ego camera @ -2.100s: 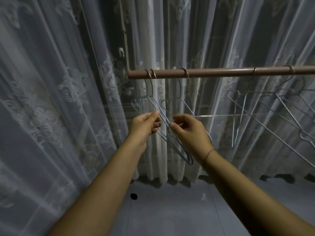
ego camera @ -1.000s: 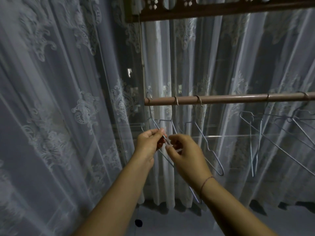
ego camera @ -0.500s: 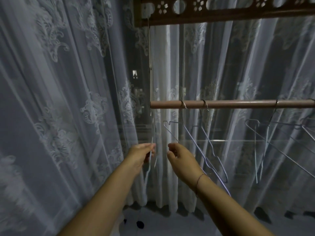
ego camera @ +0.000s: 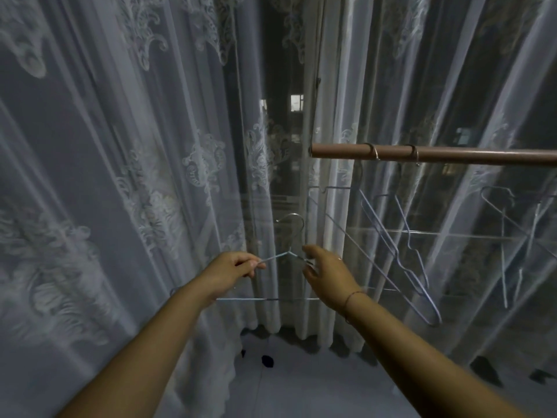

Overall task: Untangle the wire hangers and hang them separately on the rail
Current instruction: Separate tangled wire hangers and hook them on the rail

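Loose hanger (ego camera: 265, 299) was off the rail (ego camera: 467, 155), held below and just left of the rail's free left end, hook upward and not on anything. Hands were apart, one on each shoulder of the wire: left hand (ego camera: 232, 270) pinched the left shoulder, right hand (ego camera: 328, 274) had thumb and fingers curled about the right shoulder; how firm that hold was could not be told. Main risk, as judged: the open hook stood close against the lace curtain (ego camera: 150, 176) left of the rail, and a lift toward the rail could catch the hook in the mesh and drag the cloth. Second risk: two hangers already hung near the rail's left end, hooks at (ego camera: 374, 152) and (ego camera: 415, 154), their frames sloping down below the rail toward the right hand; swinging the loose one in low could thread it through them and tangle them again. Third: set too near the bare end, the hook might slide off. Further right under the rail hung another group of hangers (ego camera: 504, 267), overlapping; whether they were tangled could not be made out. Curtain folds hung behind the whole rail. Pale floor (ego camera: 301, 387) lay below it, with a few dark specks (ego camera: 267, 361).
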Motion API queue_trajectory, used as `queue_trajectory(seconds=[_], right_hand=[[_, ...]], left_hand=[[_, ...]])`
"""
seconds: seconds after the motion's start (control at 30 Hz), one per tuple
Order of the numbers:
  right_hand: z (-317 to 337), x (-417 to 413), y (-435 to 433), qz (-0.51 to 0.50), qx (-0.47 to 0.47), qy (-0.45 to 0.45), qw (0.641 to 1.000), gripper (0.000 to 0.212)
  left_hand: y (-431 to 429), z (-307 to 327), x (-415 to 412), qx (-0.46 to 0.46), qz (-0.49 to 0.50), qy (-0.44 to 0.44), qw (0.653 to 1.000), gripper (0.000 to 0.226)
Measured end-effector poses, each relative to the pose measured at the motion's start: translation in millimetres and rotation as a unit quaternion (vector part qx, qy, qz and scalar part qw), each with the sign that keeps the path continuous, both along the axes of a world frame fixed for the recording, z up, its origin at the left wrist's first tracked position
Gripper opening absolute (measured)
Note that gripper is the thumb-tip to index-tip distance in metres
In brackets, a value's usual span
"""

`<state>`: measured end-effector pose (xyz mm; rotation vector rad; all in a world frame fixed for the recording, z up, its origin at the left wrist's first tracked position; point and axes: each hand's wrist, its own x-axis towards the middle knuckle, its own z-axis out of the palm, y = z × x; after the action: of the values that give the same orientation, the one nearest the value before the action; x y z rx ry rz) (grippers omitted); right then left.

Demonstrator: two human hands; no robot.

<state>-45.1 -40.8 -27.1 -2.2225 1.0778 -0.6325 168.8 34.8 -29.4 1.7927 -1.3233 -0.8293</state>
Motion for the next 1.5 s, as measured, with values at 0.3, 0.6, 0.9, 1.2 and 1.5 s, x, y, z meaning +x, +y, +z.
queue_trajectory(seconds=[0.3, 0.6, 0.9, 1.2, 1.5], right_hand=[[14, -16, 16, 0.007, 0.166, -0.082, 0.983, 0.018], [50, -32, 41, -0.054, 0.228, -0.309, 0.922, 0.02], [74, -38, 40, -0.092, 0.18, -0.436, 0.877, 0.021], [95, -29, 22, -0.08, 0.175, -0.423, 0.885, 0.024], [85, -33, 22, -0.063, 0.101, -0.281, 0.952, 0.027]], left_hand=[[-14, 10, -19, -0.143, 0.062, -0.093, 0.983, 0.012], [-27, 38, -116, -0.115, 0.067, 0.179, 0.975, 0.028], [-43, 80, -152, -0.161, -0.027, 0.273, 0.948, 0.018], [-65, 101, -143, -0.143, -0.017, 0.269, 0.952, 0.026], [-83, 91, -128, -0.096, 0.048, 0.237, 0.966, 0.03]])
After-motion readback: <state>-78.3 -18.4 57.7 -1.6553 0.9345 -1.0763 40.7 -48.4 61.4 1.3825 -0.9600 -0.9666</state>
